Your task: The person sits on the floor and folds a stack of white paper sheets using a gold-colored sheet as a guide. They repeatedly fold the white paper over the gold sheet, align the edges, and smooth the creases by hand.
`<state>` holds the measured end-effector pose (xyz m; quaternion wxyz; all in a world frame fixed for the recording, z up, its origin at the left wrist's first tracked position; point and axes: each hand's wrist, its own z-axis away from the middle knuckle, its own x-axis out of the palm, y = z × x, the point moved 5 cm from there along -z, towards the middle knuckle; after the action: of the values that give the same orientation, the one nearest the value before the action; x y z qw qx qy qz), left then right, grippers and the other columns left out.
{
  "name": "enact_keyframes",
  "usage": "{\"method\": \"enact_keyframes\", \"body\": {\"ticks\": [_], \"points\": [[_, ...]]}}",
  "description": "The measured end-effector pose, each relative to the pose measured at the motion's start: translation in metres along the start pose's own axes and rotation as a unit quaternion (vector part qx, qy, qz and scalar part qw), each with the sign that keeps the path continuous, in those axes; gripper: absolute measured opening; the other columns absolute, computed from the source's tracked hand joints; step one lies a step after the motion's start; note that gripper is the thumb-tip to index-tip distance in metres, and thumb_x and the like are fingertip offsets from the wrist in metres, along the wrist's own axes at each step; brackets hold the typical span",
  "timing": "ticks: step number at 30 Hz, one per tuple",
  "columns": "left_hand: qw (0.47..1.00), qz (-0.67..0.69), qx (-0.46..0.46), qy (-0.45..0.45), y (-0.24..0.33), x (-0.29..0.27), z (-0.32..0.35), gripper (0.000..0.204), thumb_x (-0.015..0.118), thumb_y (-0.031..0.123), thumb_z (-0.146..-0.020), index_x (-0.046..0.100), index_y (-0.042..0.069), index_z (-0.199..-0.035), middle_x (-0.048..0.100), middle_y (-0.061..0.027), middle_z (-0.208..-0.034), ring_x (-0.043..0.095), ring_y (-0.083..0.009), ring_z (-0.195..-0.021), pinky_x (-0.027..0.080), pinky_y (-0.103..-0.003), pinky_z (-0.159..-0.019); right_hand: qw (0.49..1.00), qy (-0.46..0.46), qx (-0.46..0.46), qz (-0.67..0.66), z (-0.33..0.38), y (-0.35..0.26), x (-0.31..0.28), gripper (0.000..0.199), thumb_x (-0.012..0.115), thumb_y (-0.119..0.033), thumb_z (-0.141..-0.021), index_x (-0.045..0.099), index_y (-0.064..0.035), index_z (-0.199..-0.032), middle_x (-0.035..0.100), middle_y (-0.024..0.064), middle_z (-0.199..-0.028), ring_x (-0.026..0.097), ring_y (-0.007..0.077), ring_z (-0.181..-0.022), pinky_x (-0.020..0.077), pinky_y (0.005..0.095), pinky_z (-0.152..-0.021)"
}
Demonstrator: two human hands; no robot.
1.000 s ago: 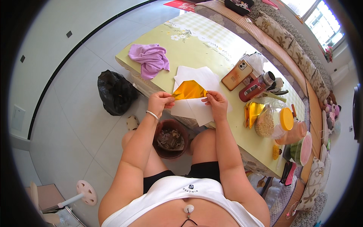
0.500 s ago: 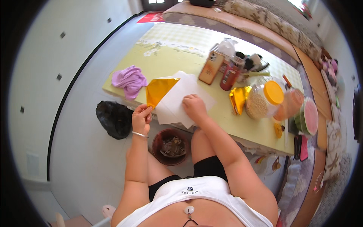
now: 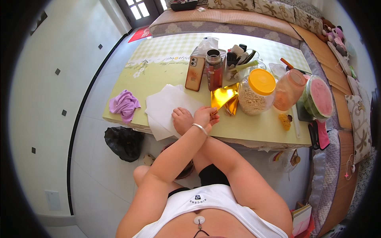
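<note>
My arms are crossed over the front edge of the yellow-green table (image 3: 158,75). My left hand (image 3: 206,116), with a bracelet on its wrist, reaches right over the other arm. It pinches the corner of a shiny gold foil sheet (image 3: 223,98) that lies against a jar. My right hand (image 3: 181,120) rests on a stack of white paper sheets (image 3: 164,105) to the left, holding nothing. More gold foil (image 3: 232,107) is bunched beneath the sheet.
Behind the foil stand a grain jar with a yellow lid (image 3: 258,93), an orange jar (image 3: 289,90), a red flask (image 3: 214,73) and a phone (image 3: 194,73). A cut watermelon (image 3: 319,97) is at the right, a purple cloth (image 3: 124,105) at the left. A black bag (image 3: 125,142) lies on the floor.
My left hand has carried the gold sheet from the left of the white paper across my right arm to the jar. My right hand stays on the paper. The view has tilted.
</note>
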<state>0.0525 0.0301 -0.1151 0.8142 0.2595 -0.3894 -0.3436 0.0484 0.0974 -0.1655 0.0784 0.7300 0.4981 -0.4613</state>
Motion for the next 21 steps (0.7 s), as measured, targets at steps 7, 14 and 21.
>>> {"method": "enact_keyframes", "body": {"ticks": [7,14,21], "points": [[0.999,-0.039,-0.021,-0.026,-0.037,0.051,-0.032,0.023,0.069,0.012,-0.093,0.057,-0.001,-0.107,0.067,-0.0121,-0.09,0.071,-0.0227,-0.07,0.057,-0.03,-0.056,0.998,-0.02,0.006,-0.055,-0.002,-0.005,-0.034,0.025,0.065,-0.009,-0.083,0.064,-0.0018,-0.107,0.06,0.0116,-0.123,0.051,0.0307,-0.126,0.0385,0.0432,-0.11],[0.834,-0.473,0.273,-0.076,0.017,0.017,0.019,0.039,0.071,0.018,-0.087,0.065,-0.002,-0.12,0.072,-0.0116,-0.101,0.072,-0.0205,-0.072,0.055,-0.031,-0.063,0.998,0.004,0.051,-0.029,0.004,0.01,-0.021,0.03,0.065,-0.011,-0.084,0.063,-0.0019,-0.113,0.06,0.011,-0.124,0.051,0.0298,-0.126,0.0373,0.0443,-0.11],[0.555,-0.643,0.515,0.112,0.086,-0.147,0.063,0.041,0.067,0.004,-0.074,0.067,0.003,-0.114,0.066,-0.0172,-0.121,0.056,-0.0366,-0.121,0.042,-0.047,-0.107,0.991,0.038,0.012,-0.124,-0.004,-0.001,-0.036,0.03,0.055,-0.001,-0.083,0.068,-0.0002,-0.11,0.069,0.0164,-0.118,0.06,0.0371,-0.118,0.0454,0.0426,-0.105]]}}
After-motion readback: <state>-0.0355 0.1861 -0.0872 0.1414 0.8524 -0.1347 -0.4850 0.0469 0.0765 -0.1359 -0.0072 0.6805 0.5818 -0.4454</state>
